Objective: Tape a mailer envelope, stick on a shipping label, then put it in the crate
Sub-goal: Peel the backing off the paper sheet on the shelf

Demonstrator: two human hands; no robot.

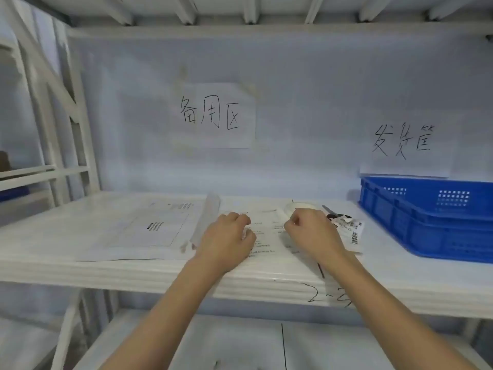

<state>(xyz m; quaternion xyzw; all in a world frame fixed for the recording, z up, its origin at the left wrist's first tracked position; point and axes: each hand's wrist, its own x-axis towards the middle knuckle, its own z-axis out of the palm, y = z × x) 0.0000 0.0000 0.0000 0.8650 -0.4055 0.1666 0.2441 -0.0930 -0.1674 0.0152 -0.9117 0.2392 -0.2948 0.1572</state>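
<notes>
Working near the shelf (pixel 400 289) front edge, the left hand (pixel 226 239) presses curled fingers on the mailer envelope (pixel 266 236) while the right hand (pixel 312 231) apparently pinches something unclear, so tape could wrinkle if the mailer slides.

White paper sign (pixel 213 116) on the back wall, handwritten in black: "备用区". Second white paper sign (pixel 404 145) on the wall above the blue crate (pixel 426 222), handwritten in black, three characters reading roughly "发货筐", the strokes loose. Shelf front edge (pixel 266 287) carries a handwritten black mark beginning "2-", its last figure unclear; the shipping label (pixel 352 231) at the right shows barcodes and small print too fine to read, and the printed lines on the white mailers (pixel 157 228) on the shelf are likewise illegible.
</notes>
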